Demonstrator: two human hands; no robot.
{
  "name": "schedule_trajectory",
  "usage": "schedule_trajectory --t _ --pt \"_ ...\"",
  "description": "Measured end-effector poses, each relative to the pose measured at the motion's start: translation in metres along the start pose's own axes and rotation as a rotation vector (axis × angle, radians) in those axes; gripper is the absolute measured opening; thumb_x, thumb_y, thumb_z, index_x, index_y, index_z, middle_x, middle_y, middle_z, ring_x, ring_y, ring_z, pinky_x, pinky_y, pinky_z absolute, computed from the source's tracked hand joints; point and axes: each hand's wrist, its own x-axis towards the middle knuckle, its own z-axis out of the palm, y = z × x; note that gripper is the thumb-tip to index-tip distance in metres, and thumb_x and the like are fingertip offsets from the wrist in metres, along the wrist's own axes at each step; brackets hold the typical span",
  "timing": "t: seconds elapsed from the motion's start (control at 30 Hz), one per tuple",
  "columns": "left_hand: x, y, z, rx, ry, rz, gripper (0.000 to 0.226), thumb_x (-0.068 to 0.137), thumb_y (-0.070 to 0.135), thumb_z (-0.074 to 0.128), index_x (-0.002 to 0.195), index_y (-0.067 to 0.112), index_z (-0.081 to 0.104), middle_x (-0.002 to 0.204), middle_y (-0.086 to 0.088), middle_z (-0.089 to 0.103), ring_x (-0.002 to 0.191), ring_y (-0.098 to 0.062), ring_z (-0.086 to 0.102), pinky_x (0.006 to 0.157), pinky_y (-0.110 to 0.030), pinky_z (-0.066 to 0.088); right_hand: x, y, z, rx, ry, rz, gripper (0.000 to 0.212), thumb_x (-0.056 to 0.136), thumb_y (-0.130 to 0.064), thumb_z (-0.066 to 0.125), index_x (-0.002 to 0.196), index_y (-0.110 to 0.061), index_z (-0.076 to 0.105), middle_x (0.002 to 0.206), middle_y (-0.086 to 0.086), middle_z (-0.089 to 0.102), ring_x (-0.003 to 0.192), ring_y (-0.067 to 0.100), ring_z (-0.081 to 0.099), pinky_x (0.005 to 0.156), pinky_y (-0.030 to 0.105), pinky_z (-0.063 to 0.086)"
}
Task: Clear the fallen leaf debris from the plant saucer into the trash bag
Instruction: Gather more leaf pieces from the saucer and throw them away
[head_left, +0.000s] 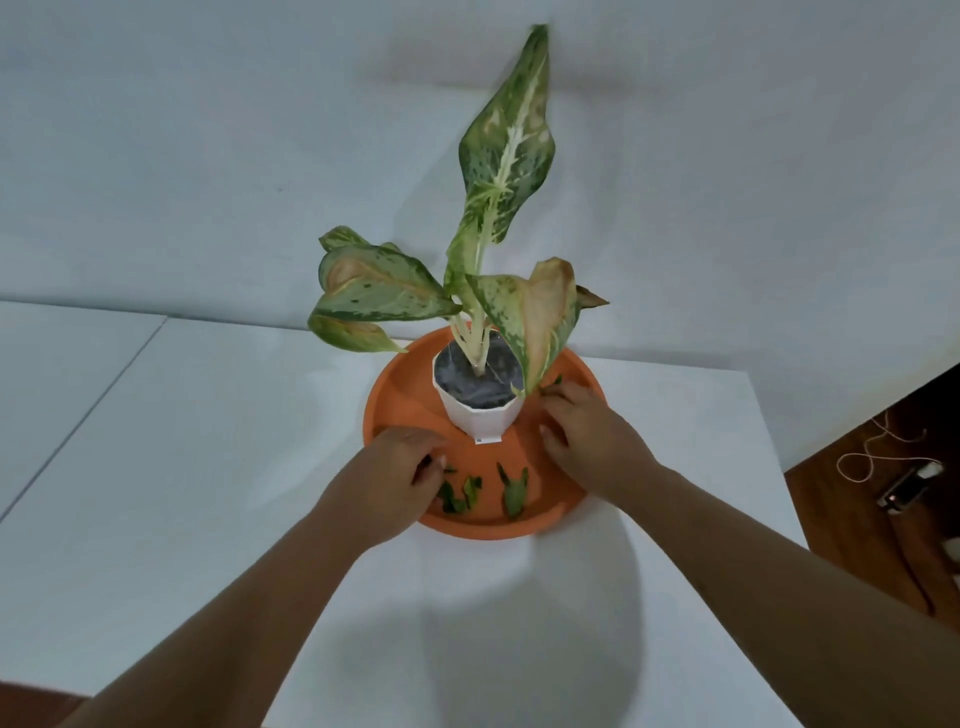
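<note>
Both hands in orange saucer (395, 400): left hand (400, 462) fingers curled over leaf scraps (460, 493), right hand (587, 426) fingers spread. I'd pinch low, sparing the white pot (480, 415).

One orange saucer (395, 400) held one white pot (480, 415) with one plant (498, 171); about three loose leaf scraps (511, 491) lay there; two hands (402, 465) reached in.

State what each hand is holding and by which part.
The left hand is curled over leaf scraps in the orange saucer; a grip cannot be confirmed. The right hand lies flat, fingertips at a leaf bit, holding nothing visible.
</note>
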Motion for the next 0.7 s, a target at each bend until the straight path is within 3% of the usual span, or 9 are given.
schedule_trajectory --t 0.13,0.37,0.47,0.53,0.6,0.7 --pt "-0.004 0.001 0.014 0.148 0.04 -0.009 0.038 0.098 0.035 0.049 0.129 0.016 0.06 0.132 -0.001 0.063 0.124 -0.019 0.056 0.108 -0.028 0.036 0.021 0.002 0.007 -0.131 -0.129 -0.047 0.051 0.093 -0.028 0.044 0.142 -0.015 0.04 0.148 0.009 0.04 0.136 0.029 0.037 0.109 0.04 0.036" --pt "-0.005 0.015 0.017 0.159 -0.067 -0.048 0.045 0.098 0.039 0.046 0.139 0.02 0.051 0.146 0.003 0.051 0.138 -0.016 0.041 0.115 -0.031 0.029 -0.005 -0.005 0.005 -0.127 -0.228 -0.061 0.044 0.097 -0.029 0.042 0.135 -0.009 0.048 0.147 0.009 0.041 0.134 0.027 0.039 0.11 0.04 0.038" --pt "-0.005 0.017 0.013 0.112 -0.085 -0.016 0.033 0.099 0.029 0.047 0.128 0.019 0.061 0.132 0.002 0.062 0.123 -0.015 0.054 0.107 -0.026 0.037 -0.021 -0.011 0.004 -0.063 -0.267 -0.163 0.036 0.096 -0.029 0.044 0.125 -0.013 0.058 0.137 0.006 0.05 0.126 0.025 0.046 0.106 0.039 0.042" --pt "-0.004 0.018 0.006 0.048 -0.096 -0.026 0.023 0.098 0.025 0.051 0.116 0.021 0.065 0.113 0.006 0.068 0.103 -0.011 0.062 0.094 -0.023 0.05 -0.025 -0.013 0.003 0.062 -0.269 -0.246 0.029 0.093 -0.026 0.049 0.116 -0.017 0.064 0.123 0.003 0.059 0.114 0.02 0.053 0.098 0.038 0.047" --pt "-0.004 0.017 0.002 0.019 -0.087 -0.024 0.015 0.094 0.026 0.057 0.106 0.026 0.065 0.097 0.016 0.064 0.089 -0.007 0.063 0.08 -0.018 0.049 -0.023 -0.014 -0.001 0.202 -0.234 -0.228 0.025 0.09 -0.023 0.055 0.112 -0.018 0.067 0.115 -0.001 0.062 0.107 0.014 0.055 0.093 0.033 0.049" --pt "-0.001 0.013 0.003 0.067 -0.074 -0.011 0.019 0.09 0.03 0.061 0.105 0.021 0.068 0.097 0.012 0.064 0.092 -0.008 0.06 0.083 -0.026 0.052 -0.016 -0.012 -0.004 0.201 -0.146 -0.114 0.039 0.087 -0.034 0.062 0.124 -0.024 0.06 0.122 -0.002 0.055 0.117 0.016 0.049 0.099 0.03 0.043"
